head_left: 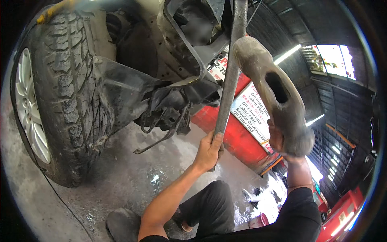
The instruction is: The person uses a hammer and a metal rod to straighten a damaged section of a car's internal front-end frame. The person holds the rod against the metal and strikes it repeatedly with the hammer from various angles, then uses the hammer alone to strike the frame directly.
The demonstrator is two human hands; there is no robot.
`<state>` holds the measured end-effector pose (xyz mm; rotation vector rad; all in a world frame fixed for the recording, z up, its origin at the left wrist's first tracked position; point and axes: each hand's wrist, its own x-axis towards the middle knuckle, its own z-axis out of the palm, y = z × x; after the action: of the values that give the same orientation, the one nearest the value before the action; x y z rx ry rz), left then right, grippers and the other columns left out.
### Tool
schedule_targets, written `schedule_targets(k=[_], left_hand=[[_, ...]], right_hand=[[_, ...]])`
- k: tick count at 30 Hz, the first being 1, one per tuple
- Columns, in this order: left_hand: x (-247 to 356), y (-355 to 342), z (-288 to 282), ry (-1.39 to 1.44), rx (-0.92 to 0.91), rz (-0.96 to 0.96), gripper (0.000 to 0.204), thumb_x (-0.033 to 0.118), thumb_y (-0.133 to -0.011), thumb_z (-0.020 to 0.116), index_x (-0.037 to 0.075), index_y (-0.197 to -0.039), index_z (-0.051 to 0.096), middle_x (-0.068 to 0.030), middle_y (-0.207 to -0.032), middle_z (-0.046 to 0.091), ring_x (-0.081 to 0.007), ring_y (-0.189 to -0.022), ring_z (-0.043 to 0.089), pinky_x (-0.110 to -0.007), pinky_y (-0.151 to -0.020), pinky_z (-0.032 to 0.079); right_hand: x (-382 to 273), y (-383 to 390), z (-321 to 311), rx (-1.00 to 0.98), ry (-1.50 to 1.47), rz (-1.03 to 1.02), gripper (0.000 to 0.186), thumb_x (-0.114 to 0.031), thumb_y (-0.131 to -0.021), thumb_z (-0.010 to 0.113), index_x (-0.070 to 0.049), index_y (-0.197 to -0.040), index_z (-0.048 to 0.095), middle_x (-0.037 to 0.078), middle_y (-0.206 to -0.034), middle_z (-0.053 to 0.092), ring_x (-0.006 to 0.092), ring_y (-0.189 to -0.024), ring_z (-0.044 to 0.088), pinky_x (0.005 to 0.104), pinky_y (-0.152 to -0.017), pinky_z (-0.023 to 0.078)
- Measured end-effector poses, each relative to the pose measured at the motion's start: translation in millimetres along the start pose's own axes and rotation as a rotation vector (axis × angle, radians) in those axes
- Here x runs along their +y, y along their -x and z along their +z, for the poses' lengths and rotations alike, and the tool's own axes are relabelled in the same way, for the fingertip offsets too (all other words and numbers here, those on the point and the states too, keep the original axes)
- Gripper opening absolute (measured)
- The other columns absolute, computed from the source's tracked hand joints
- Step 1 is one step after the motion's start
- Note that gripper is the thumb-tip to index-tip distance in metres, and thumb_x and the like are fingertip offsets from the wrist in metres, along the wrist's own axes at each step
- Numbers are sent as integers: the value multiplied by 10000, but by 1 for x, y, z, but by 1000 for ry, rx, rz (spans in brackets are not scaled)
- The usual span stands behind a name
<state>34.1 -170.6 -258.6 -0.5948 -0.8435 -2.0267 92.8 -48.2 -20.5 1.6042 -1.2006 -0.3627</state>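
My left hand is wrapped round the lower part of a long grey metal bar. The bar rises steeply past the vehicle's metal frame and leaves the picture at the top, so its upper end is hidden. In my right hand is a heavy, worn hammer head with a dark oval handle hole and no handle in it. My fingers close on its near end. Its far end overlaps the bar in the picture; I cannot tell if they touch.
A treaded tire on a silver wheel stands at left. Torn black plastic and loose brackets hang below the frame. A red cabinet and a white printed sign are behind. Near my knee stands a bucket.
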Motion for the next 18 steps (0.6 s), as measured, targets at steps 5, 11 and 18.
schedule_targets(k=[5, 11, 18], left_hand=[[-8, -3, -11, -31, 0, -44, 371, 414, -1110, 440, 76, -966, 482, -1, -643, 484, -79, -415, 426, -265, -360, 350], [8, 0, -3, -76, 33, -10, 399, 416, -1110, 434, 57, -945, 486, 8, -586, 457, -84, -396, 422, -271, -353, 347], [5, 2, 2, -40, 17, 11, 404, 407, -1111, 433, 50, -925, 471, 2, -570, 459, -91, -376, 410, -280, -341, 337]], right_hand=[[16, -10, 29, 167, 32, 104, 416, -127, -915, 695, -1, -1306, 629, 227, -1035, 725, 390, -895, 708, 468, -787, 540], [14, -20, 28, 119, -169, 268, 609, -39, -939, 661, 25, -1498, 429, 267, -1041, 730, 355, -835, 755, 411, -731, 579], [1, -23, 15, 130, 25, -78, 426, -38, -920, 653, 47, -1323, 543, 172, -729, 664, 365, -565, 621, 378, -566, 505]])
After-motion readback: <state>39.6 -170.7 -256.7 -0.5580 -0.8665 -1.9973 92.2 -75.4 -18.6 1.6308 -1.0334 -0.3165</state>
